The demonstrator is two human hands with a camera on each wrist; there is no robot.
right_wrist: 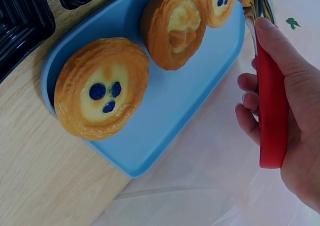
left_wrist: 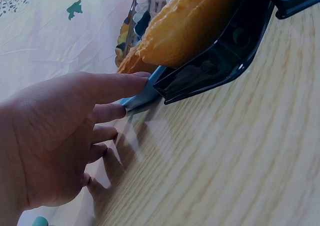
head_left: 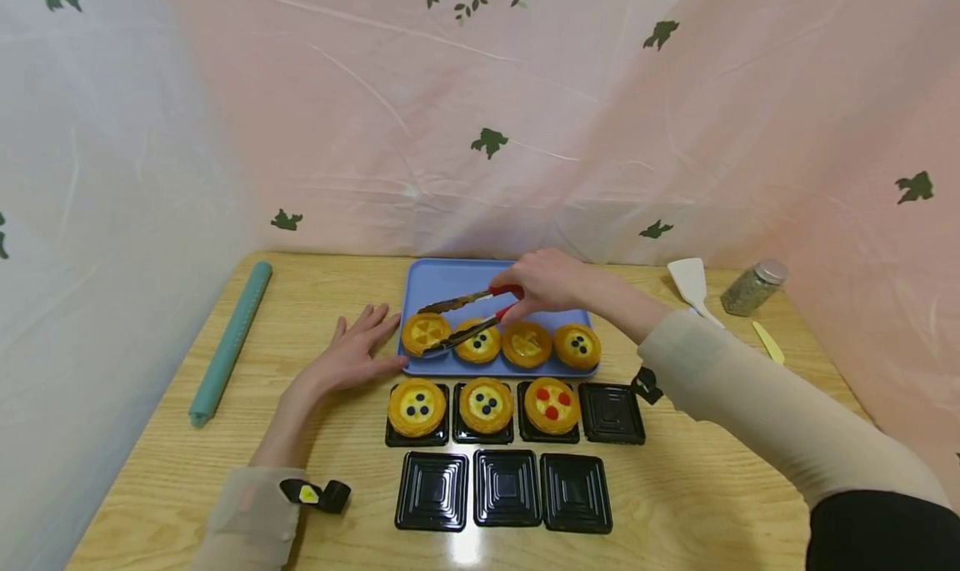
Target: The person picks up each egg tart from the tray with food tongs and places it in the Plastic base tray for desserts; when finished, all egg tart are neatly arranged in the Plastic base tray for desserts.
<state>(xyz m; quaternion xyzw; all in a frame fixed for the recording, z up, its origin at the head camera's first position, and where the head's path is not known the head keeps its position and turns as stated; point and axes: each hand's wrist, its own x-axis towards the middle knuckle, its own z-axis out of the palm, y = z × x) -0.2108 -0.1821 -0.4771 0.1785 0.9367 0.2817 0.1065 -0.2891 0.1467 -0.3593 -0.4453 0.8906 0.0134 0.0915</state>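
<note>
My right hand grips red-handled tongs over the blue tray. The tongs' spread jaws reach to either side of the leftmost tart, which has an orange-slice-like topping. Along the tray's front sit a blueberry tart, another fruit-topped tart and a second blueberry tart. My left hand lies at the tray's left edge, fingers extended, thumb and index finger touching the rim in the left wrist view. In front of the tray, two blueberry tarts and a red-berry tart rest on black square trays.
Bare black square trays stand at the row's right end and in a nearer row. A teal rolled mat lies at left. At right are a white spatula, a glass jar and a yellow knife-like tool.
</note>
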